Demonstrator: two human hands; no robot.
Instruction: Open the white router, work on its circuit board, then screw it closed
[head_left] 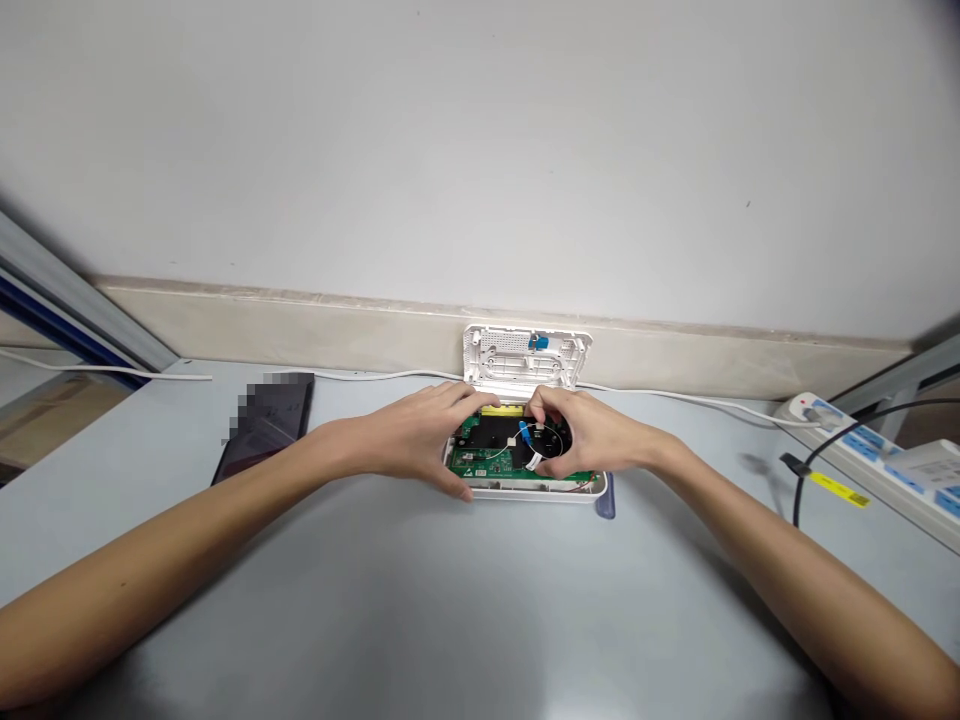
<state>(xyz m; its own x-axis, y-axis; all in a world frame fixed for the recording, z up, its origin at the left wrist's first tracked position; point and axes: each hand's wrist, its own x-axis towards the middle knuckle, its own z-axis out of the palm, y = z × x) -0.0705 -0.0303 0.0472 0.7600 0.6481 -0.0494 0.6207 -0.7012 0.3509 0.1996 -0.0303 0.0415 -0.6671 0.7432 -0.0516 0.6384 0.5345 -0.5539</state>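
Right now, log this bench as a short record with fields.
Left hand: gripping the left end of the white case
Right hand: fingers curled over the green circuit board, beside the blue connector
Lid: raised behind the case, inner side showing
Far left: dark flat device
Far right: power strip, black cable beside it

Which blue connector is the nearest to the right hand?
The blue connector over the green board, beside the right hand; the other one is higher, at the raised lid.

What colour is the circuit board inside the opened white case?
The circuit board is green, with black areas over it; the head view shows it.
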